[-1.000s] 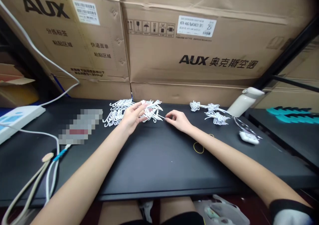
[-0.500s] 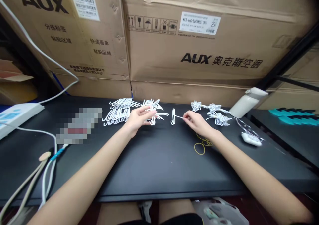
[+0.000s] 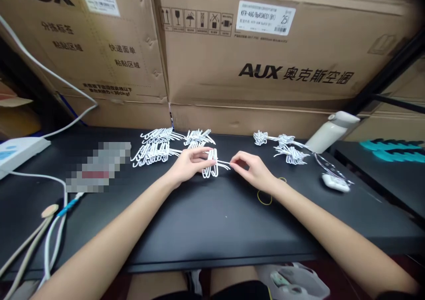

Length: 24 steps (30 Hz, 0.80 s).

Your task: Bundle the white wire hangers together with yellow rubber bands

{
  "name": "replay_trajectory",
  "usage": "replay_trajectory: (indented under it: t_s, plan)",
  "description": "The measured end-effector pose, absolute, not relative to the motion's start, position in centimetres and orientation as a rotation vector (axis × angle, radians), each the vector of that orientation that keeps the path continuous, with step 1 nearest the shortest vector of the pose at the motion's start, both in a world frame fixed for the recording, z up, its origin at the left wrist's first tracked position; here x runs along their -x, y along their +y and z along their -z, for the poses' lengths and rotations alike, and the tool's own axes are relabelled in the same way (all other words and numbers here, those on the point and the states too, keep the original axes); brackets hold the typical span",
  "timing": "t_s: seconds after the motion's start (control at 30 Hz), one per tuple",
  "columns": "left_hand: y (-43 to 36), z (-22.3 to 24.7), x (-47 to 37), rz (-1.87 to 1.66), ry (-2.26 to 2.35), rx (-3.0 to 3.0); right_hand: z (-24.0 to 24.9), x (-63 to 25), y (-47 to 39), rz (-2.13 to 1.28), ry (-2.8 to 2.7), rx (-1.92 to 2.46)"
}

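Observation:
My left hand [image 3: 190, 163] is closed around a small bunch of white wire hooks [image 3: 210, 170], their curved ends hanging below the fingers. My right hand [image 3: 248, 169] pinches the thin straight end of a white hook that reaches into that bunch. Behind and left of my left hand lie piles of similar hooks [image 3: 152, 152], lined up side by side. Another pile [image 3: 199, 136] is partly covered by my fingers. Tied-looking bundles of hooks [image 3: 291, 155] lie farther right. Yellow rubber bands [image 3: 264, 197] rest near my right forearm, which hides some of them.
Large cardboard boxes [image 3: 206, 83] stand along the back of the black table [image 3: 199, 229]. At the right are a pale bottle [image 3: 327, 136], leaning, and a small white case [image 3: 335, 182]. A white power strip [image 3: 25, 151], cables [image 3: 53, 233] and a blurred-out object [image 3: 99, 167] occupy the left.
My right hand has moved left with its hook, bringing it to my left hand. My left hand, open-looking before, has moved slightly right and now grips the bunch. The view has shifted slightly.

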<state>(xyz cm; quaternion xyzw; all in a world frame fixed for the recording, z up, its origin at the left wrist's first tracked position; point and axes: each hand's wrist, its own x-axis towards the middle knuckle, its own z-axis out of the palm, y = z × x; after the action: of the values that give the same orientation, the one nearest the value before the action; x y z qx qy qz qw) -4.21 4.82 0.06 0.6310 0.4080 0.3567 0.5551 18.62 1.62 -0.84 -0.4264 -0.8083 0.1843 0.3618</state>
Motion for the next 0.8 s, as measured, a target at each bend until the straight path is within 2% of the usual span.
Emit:
replay_trajectory:
  t_s: [0.1,0.27,0.43,0.8]
  plan:
    - [4.7,-0.1,4.0,-0.834,0.977,-1.471,0.9,-18.1,1.4,-0.562,-2.005,1.117]
    - [4.5,-0.2,4.0,-0.846,0.978,-1.461,1.6,-17.7,1.7,-1.005,-1.732,1.139]
    - [4.4,-0.3,4.0,-0.841,0.959,-1.478,1.7,-17.4,1.9,-1.227,-1.563,1.106]
    - [4.2,-0.5,4.0,-0.819,0.914,-1.519,1.7,-17.2,1.5,-1.335,-1.532,1.066]
